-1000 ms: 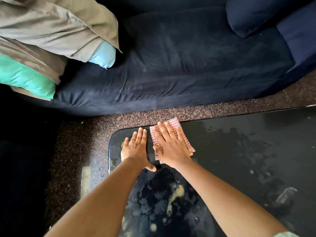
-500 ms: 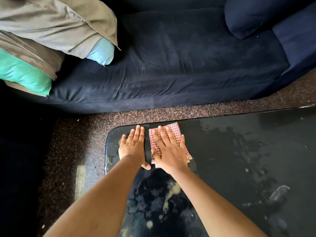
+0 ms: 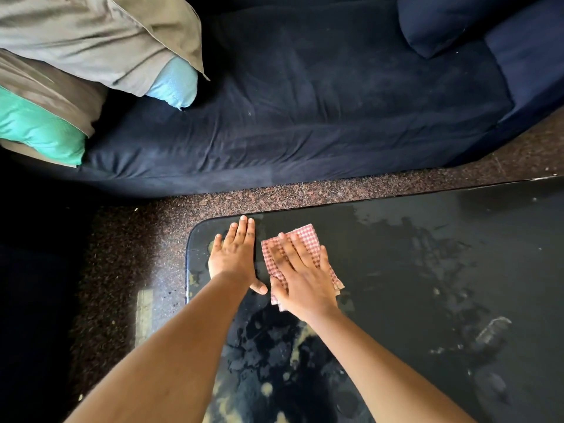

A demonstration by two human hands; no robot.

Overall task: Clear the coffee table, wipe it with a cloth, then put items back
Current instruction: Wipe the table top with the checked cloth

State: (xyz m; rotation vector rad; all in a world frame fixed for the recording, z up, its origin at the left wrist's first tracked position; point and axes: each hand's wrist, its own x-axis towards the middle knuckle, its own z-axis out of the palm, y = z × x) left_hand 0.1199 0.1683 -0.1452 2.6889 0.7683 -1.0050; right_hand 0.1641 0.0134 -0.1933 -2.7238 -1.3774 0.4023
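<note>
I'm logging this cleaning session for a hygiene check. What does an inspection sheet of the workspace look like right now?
Surface: glossy black coffee table, streaked and smeared.
Job's things: folded red-checked cloth, flat on the table near its far left corner.
Clutter: nothing seen.
Grippers: left hand flat on bare tabletop; right hand flat, pressing the cloth.
Cables: nothing seen.
Surroundings: dark blue sofa beyond the table, pillows at its left end, speckled floor.

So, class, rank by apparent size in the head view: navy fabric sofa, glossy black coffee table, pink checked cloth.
Navy fabric sofa and glossy black coffee table: both cropped, too close to rank.
Pink checked cloth: smallest.
</note>
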